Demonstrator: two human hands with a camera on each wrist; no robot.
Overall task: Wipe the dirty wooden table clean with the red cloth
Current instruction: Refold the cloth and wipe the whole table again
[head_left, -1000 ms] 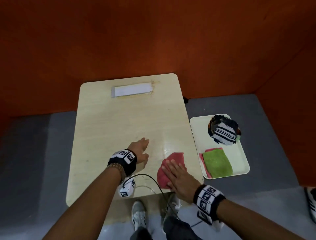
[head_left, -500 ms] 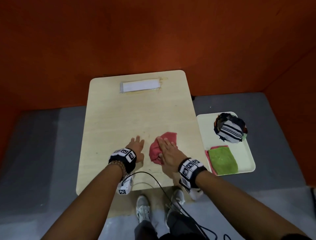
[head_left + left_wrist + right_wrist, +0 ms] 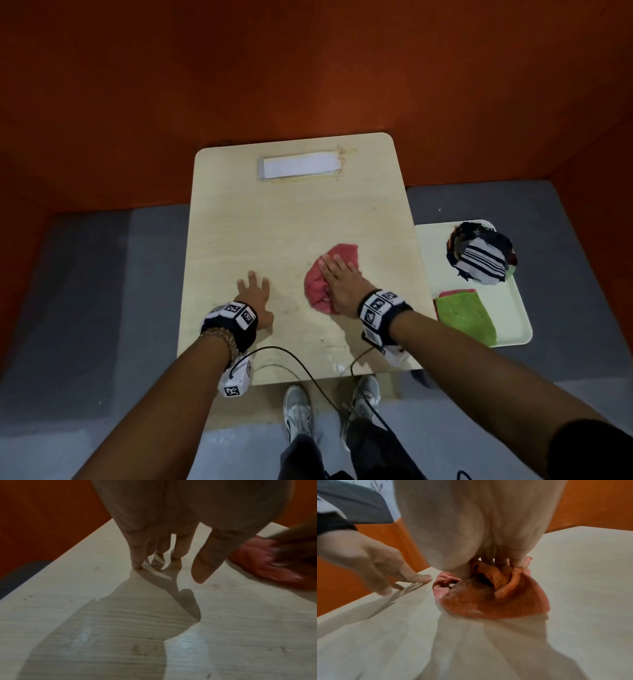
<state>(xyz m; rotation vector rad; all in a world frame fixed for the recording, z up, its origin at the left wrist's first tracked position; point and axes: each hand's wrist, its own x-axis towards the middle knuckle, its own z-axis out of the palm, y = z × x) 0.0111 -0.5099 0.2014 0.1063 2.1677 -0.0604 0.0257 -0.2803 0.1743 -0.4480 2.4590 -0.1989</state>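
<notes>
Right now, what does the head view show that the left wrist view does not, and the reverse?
Only the head view shows the white tray beside the wooden table, with the green cloth and the striped bundle, and the white strip at the table's far end. Only the left wrist view shows the left hand's fingertips touching the wood, and small dark specks. Both show the right hand pressing the red cloth.
</notes>
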